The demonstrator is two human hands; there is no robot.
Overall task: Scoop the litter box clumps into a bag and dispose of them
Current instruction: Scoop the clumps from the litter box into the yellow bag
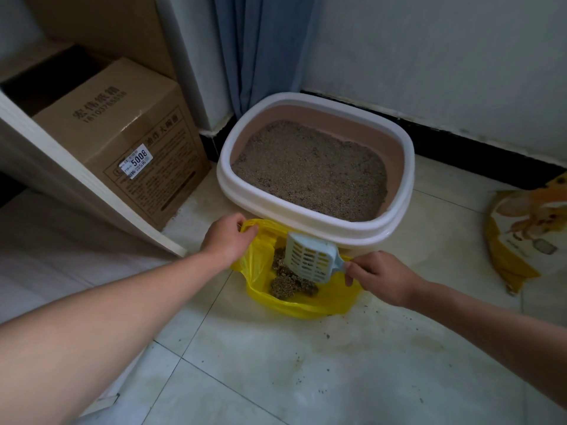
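Clumps (288, 282) of brown litter lie at the bottom of the yellow bag (302, 305), which sits on the tiled floor (276, 363) just below centre of the frame, touching the near wall of the litter box (316, 210). The left hand (227, 240) pinches the bag's upper-left rim, fingers curled over the plastic, holding the mouth wide. The right hand (380, 277) grips the handle of the pale blue slotted scoop (310, 257), whose head is tipped down inside the bag's mouth, above the clumps. The step in hand looks like emptying a scoopful into the bag; a little litter seems to cling to the slots. The litter bed in the box appears fairly even, so I cannot tell whether more clumps remain. The next move likely calls for lifting the scoop clear without dragging the rim, then either another pass through the box or gathering the bag's mouth shut. Loose grains dot the floor at lower right.
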